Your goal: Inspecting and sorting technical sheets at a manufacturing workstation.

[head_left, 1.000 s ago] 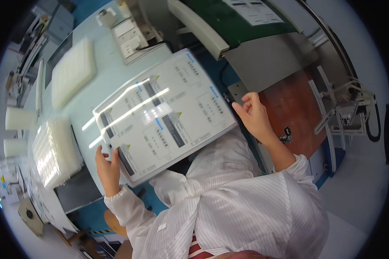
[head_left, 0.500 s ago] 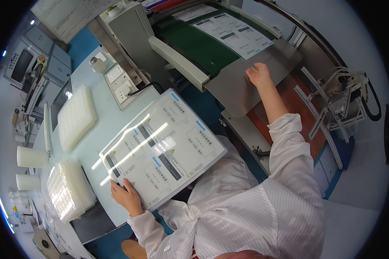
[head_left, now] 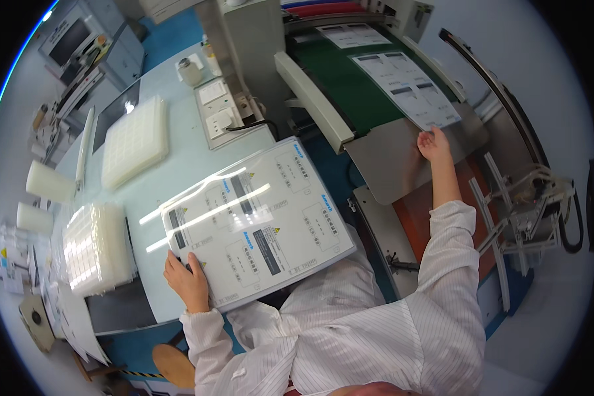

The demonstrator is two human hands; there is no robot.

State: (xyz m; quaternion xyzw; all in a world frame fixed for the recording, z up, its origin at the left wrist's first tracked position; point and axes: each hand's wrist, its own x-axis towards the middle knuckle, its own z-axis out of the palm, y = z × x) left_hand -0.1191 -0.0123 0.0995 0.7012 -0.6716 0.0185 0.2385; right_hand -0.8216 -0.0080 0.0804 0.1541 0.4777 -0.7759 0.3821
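A thick stack of glossy printed sheets (head_left: 290,228) rests tilted across the table edge and my lap. My left hand (head_left: 188,280) grips its near left corner, thumb on top. On the right, my right hand (head_left: 434,145) reaches out over a grey metal plate (head_left: 386,158). Its fingers are curled together at the near end of a white printed sheet (head_left: 409,89), pinching that edge. The sheet lies partly on the plate and partly on a green conveyor belt (head_left: 330,89). Farther up the belt lies another printed sheet (head_left: 353,35).
Two stacks of clear plastic-like pads (head_left: 135,142) (head_left: 98,251) stand on the pale table (head_left: 178,168), beside white rolls (head_left: 49,181). A socket panel (head_left: 219,115) with a black cable borders the conveyor. A metal frame with tubing (head_left: 534,204) stands to the right, near an orange surface (head_left: 422,211).
My right hand has gone from open above the metal plate to the near end of the printed sheet, its fingers closing there. The sheet has slid nearer. My left hand stays on the stack.
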